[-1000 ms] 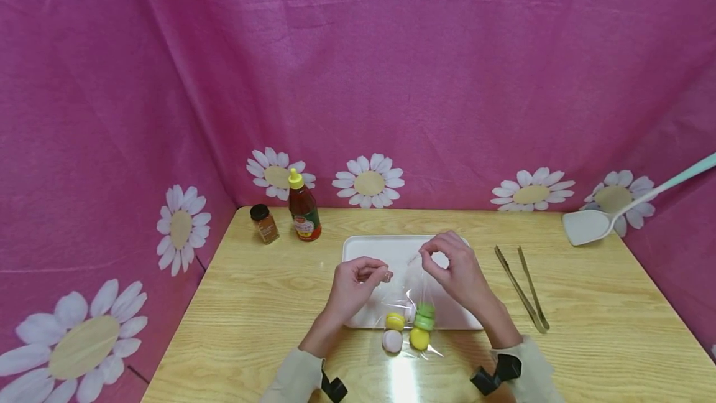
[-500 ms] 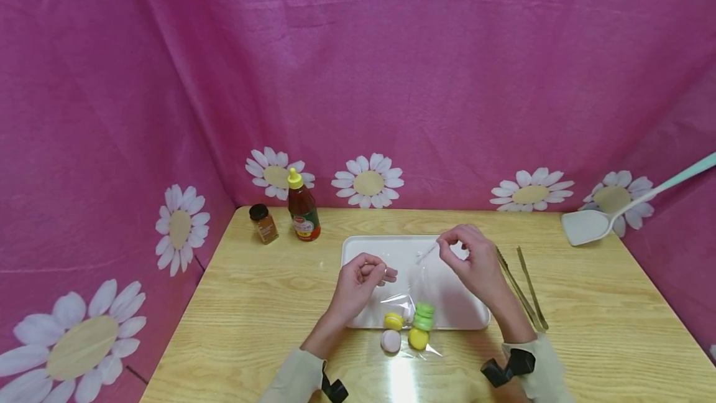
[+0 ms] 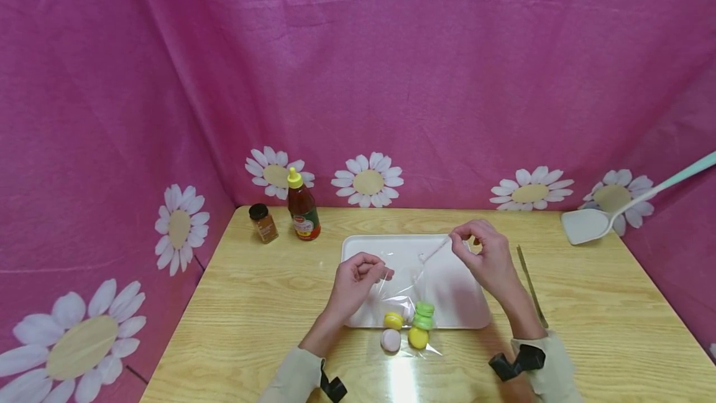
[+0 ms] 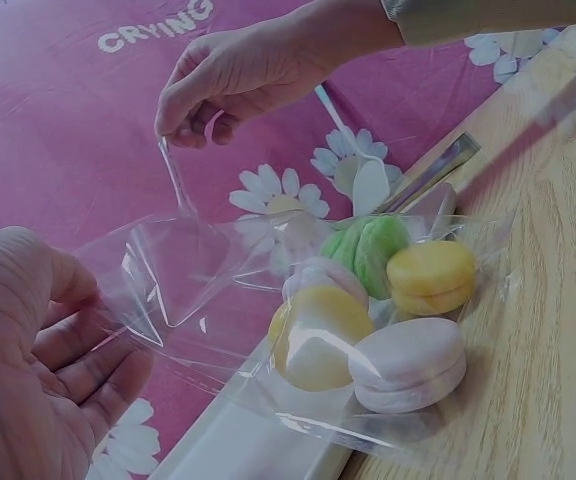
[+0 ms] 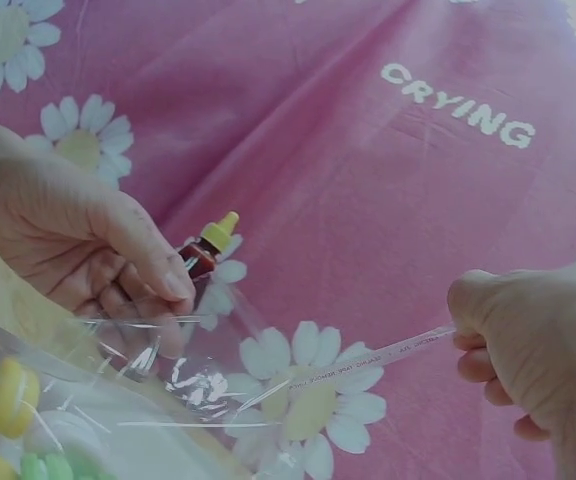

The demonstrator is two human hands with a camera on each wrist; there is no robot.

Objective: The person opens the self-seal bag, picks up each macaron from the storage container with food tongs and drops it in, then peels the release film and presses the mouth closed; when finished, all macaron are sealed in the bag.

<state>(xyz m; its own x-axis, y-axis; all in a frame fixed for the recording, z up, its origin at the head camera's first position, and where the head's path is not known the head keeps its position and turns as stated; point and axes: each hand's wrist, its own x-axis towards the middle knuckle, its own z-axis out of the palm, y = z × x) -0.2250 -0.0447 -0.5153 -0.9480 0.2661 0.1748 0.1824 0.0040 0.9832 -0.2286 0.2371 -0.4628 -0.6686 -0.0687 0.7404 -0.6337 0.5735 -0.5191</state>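
A clear plastic bag [image 4: 203,265] holds several macarons, among them a green one [image 4: 366,252], yellow ones [image 4: 432,272] and a pale lilac one [image 4: 408,362]. Its filled end lies on the wood table at the tray's front edge. My left hand [image 3: 358,283] pinches the bag near its opening, thumb against the fingers. My right hand [image 3: 488,259], raised higher over the tray's right part, pinches the end of a narrow printed peel-off strip [image 5: 368,358]. That strip runs down taut from the fingertips to the bag.
Under the hands is a white tray [image 3: 357,245]. Metal tongs [image 3: 531,286] lie to its right, partly hidden by my right arm. A white spatula [image 3: 585,227] stands farther right. At the back left are a red sauce bottle [image 3: 304,215] and a spice jar [image 3: 264,224].
My right hand has moved right and a little away from me, drawing out more of the strip. The left hand and the macarons have hardly moved.
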